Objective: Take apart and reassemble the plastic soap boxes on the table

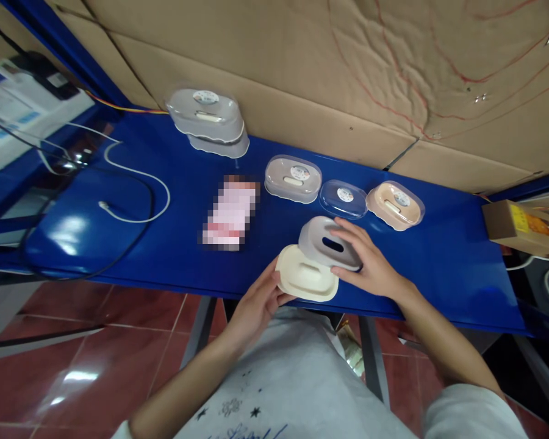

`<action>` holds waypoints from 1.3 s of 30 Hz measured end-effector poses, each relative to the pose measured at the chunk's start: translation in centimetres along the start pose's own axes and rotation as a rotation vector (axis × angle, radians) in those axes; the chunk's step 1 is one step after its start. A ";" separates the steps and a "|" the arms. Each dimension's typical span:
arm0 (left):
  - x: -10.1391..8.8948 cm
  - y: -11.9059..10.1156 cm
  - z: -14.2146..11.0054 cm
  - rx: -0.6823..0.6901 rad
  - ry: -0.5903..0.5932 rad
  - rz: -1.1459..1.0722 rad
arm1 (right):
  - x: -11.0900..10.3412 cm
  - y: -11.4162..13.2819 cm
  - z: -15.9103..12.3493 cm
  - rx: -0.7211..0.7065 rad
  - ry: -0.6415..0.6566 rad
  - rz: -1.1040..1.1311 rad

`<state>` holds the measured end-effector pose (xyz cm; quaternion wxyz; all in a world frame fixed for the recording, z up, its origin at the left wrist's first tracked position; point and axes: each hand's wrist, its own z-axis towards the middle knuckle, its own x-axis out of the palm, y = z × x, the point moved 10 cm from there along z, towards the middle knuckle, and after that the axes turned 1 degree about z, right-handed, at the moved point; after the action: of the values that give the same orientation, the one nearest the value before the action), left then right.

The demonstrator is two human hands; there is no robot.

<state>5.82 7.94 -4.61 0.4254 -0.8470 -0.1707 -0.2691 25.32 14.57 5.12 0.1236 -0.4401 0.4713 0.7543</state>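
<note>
My left hand [264, 292] grips the left edge of a cream oval plastic tray [295, 281] with a raised bar in its middle. Above and to the right of it, my right hand [368, 259] is closed around the right end of a grey oval plastic box [315, 235] that has a dark slot in its face. The box's lower edge overlaps the tray's upper right part; whether they touch cannot be told. Just behind the hands lies a clear oval lid [336, 204] with a round sticker.
On the blue table [196, 268] stand a grey lidded box [286, 186], a beige lidded box [388, 210] and stacked grey boxes [210, 122]. A pixelated rectangle [232, 213] lies left of my hands. A white cable [165, 192] curls farther left; a cardboard box [521, 228] sits right.
</note>
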 end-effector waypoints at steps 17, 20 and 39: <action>2.6 -4.7 -1.2 0.640 -0.024 1.303 | -2.2 -5.9 3.7 0.055 -0.066 -0.372; 3.9 -4.5 -1.3 0.709 0.007 1.322 | -2.4 -3.8 3.4 -0.021 -0.118 -0.349; 6.6 -5.4 1.2 0.953 0.003 1.410 | -11.3 -9.6 -1.1 0.563 -0.455 -0.818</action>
<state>8.63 12.43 2.11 0.8050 -0.4852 0.3026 0.1583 38.26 21.27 7.99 0.6187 -0.3632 0.4068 0.5655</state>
